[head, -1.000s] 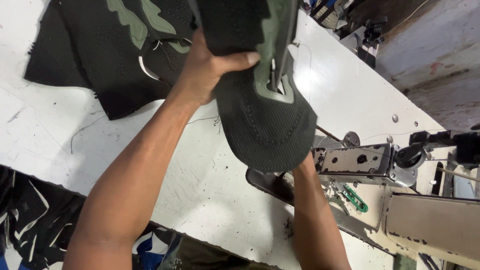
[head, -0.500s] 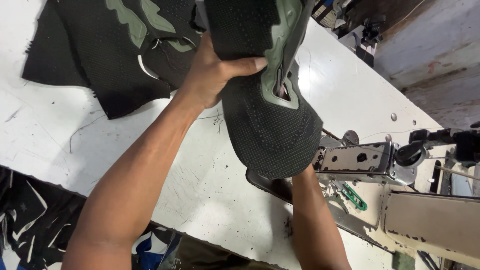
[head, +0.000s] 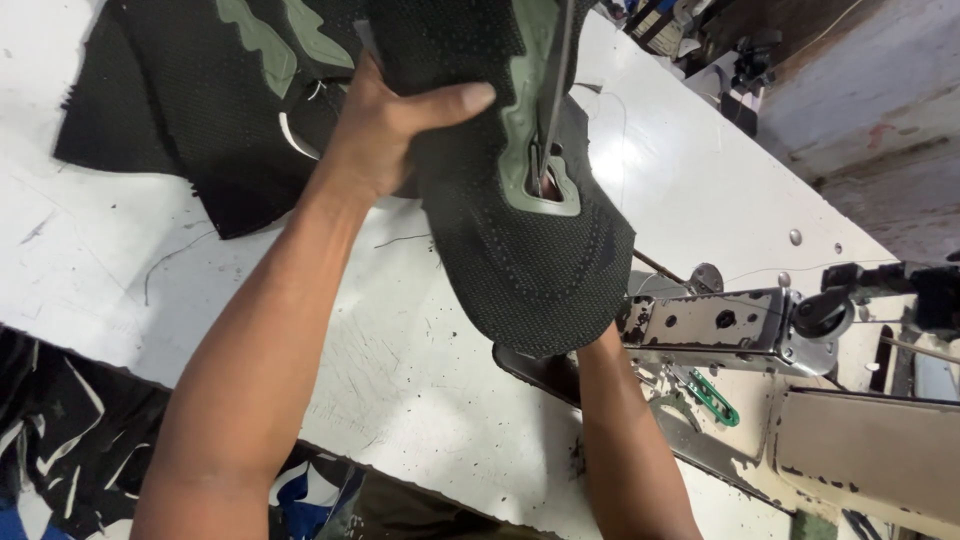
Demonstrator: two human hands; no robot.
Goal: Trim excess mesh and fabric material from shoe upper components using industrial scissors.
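Note:
My left hand is shut on a black mesh shoe upper, thumb stretched across its face, holding it up over the white table. A grey-green overlay runs down the upper to a slot-shaped opening. A thin dark blade-like piece crosses the overlay and ends at that opening. My right forearm rises from below and goes behind the upper, which hides my right hand, so what it grips cannot be seen.
More black uppers with green patches lie piled at the table's far left. A metal sewing machine head sits at the right, with a small green tool below it. Dark patterned cloth hangs past the near table edge.
The upper has dropped slightly lower and my left thumb now reaches further across its face. My right forearm stays under the piece.

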